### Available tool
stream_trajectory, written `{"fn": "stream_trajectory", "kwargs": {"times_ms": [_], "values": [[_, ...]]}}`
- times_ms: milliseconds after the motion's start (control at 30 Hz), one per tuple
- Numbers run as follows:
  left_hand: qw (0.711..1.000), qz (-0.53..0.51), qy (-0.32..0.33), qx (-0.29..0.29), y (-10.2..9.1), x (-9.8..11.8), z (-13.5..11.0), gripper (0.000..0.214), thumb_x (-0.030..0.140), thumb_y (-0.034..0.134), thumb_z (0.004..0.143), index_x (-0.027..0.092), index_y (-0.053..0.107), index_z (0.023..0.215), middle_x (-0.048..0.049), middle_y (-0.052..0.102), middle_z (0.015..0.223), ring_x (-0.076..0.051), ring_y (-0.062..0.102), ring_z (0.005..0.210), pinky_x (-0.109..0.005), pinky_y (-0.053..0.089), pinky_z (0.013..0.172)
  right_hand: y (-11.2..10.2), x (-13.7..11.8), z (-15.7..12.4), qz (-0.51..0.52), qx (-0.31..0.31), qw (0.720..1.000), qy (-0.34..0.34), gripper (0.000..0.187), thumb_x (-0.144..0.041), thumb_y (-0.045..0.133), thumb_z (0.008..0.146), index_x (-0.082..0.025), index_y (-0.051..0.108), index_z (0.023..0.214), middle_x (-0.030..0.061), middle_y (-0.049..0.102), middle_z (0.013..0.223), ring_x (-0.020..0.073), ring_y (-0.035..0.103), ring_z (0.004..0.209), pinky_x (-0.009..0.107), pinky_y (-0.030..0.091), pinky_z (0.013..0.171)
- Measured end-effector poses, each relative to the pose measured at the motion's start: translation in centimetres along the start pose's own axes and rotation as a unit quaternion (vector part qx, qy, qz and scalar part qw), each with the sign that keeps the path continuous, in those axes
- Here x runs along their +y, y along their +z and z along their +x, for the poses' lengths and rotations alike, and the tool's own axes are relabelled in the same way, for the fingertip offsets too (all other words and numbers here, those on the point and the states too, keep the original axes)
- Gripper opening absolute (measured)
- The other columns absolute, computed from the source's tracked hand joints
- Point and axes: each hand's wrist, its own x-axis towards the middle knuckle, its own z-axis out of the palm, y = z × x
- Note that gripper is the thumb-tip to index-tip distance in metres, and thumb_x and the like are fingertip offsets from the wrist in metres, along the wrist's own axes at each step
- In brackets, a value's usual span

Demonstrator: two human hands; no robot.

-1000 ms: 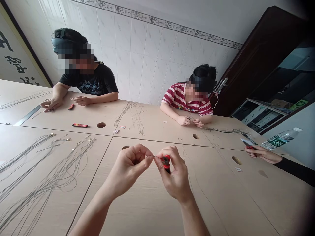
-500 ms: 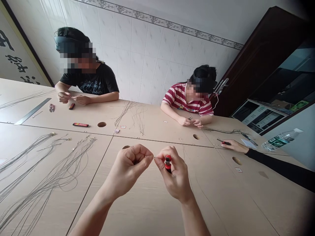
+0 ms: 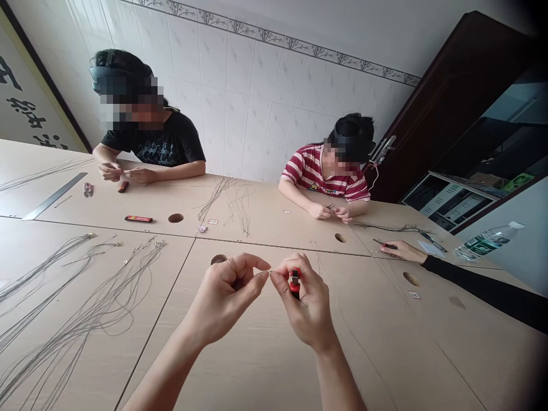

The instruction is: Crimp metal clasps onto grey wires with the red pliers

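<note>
My right hand (image 3: pixel 309 305) is closed around a tool with red and black handles (image 3: pixel 295 283), seen end-on, its metal head up; it looks like pliers. The thumb and forefinger of that same hand pinch a tiny piece at their tips, too small to name. My left hand (image 3: pixel 229 297) has its thumb and forefinger brought together on the other side of this piece, the remaining fingers curled. Both sets of fingertips almost touch above the table. A faint thin wire (image 3: pixel 355 337) runs over the tabletop right of my right hand.
Bundles of thin wires (image 3: pixel 107 297) with small metal ends lie at left. A steel ruler (image 3: pixel 55 196) and a red-black case (image 3: pixel 138 219) are farther back. Two people sit opposite; another person's hand (image 3: pixel 405 251) holds a tool at right, near a water bottle (image 3: pixel 490 242). The table has round holes (image 3: pixel 176 218).
My left forefinger has straightened a little and its gap to the thumb has widened. My right hand and the tool have shifted slightly right. The view has moved a little.
</note>
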Motion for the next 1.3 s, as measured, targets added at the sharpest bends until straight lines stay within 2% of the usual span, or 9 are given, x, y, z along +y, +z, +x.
{"fn": "stream_trajectory", "kwargs": {"times_ms": [100, 200, 500, 800, 1033, 1300], "values": [[1.000, -0.020, -0.015, -0.017, -0.26, 0.07, 0.04, 0.017, 0.027, 0.052, 0.090, 0.017, 0.066, 0.094, 0.0085, 0.028, 0.056, -0.008, 0.025, 0.050, -0.021, 0.023, 0.045, 0.05, -0.22, -0.02, 0.003, -0.012, 1.000, -0.001, 0.015, -0.011, 0.054, 0.091, -0.024, 0.050, 0.083, -0.0023, 0.052, 0.077, 0.0142, 0.048, 0.075, 0.028, 0.038, 0.066], [0.999, -0.038, -0.022, -0.031, -0.37, 0.10, 0.03, 0.019, 0.024, 0.050, 0.089, 0.016, 0.066, 0.093, 0.0081, 0.029, 0.057, -0.008, 0.026, 0.051, -0.021, 0.024, 0.047, -0.02, -0.47, -0.04, 0.002, -0.022, 1.000, -0.003, 0.016, -0.011, 0.054, 0.091, -0.024, 0.050, 0.083, -0.0027, 0.053, 0.077, 0.0136, 0.048, 0.074, 0.027, 0.038, 0.066], [0.997, -0.055, -0.025, -0.039, -0.13, 0.02, 0.09, 0.023, 0.033, 0.052, 0.092, 0.015, 0.066, 0.094, 0.0088, 0.028, 0.056, -0.008, 0.025, 0.050, -0.021, 0.022, 0.046, -0.25, -0.57, -0.18, 0.012, 0.000, 1.000, -0.001, 0.019, -0.006, 0.052, 0.087, -0.024, 0.050, 0.083, -0.0031, 0.051, 0.077, 0.0131, 0.047, 0.072, 0.026, 0.037, 0.062], [0.996, -0.069, -0.024, -0.046, -0.09, -0.29, 0.00, 0.026, 0.038, 0.053, 0.093, 0.016, 0.066, 0.090, 0.0093, 0.025, 0.055, -0.007, 0.021, 0.049, -0.022, 0.018, 0.044, -0.21, -0.34, -0.09, 0.002, 0.016, 1.000, 0.002, 0.015, -0.010, 0.054, 0.089, -0.023, 0.049, 0.083, -0.0030, 0.051, 0.076, 0.0134, 0.047, 0.073, 0.026, 0.035, 0.062], [0.995, -0.080, -0.045, -0.049, -0.03, -0.60, 0.09, 0.029, 0.042, 0.055, 0.092, 0.016, 0.066, 0.090, 0.0066, 0.034, 0.058, -0.009, 0.026, 0.053, -0.023, 0.022, 0.047, -0.20, -0.35, -0.09, -0.001, 0.018, 1.000, 0.008, 0.016, -0.011, 0.052, 0.090, -0.023, 0.047, 0.081, -0.0032, 0.050, 0.075, 0.0128, 0.046, 0.071, 0.026, 0.034, 0.061], [0.995, -0.069, -0.017, -0.063, 0.04, 0.14, 0.16, 0.024, 0.035, 0.058, 0.090, 0.015, 0.066, 0.100, 0.0096, 0.023, 0.057, -0.007, 0.022, 0.048, -0.022, 0.018, 0.043, -0.25, -0.45, 0.09, -0.005, 0.038, 0.999, 0.007, 0.015, -0.017, 0.053, 0.093, -0.022, 0.049, 0.080, -0.0023, 0.047, 0.075, 0.0121, 0.044, 0.067, 0.025, 0.033, 0.057]]}}
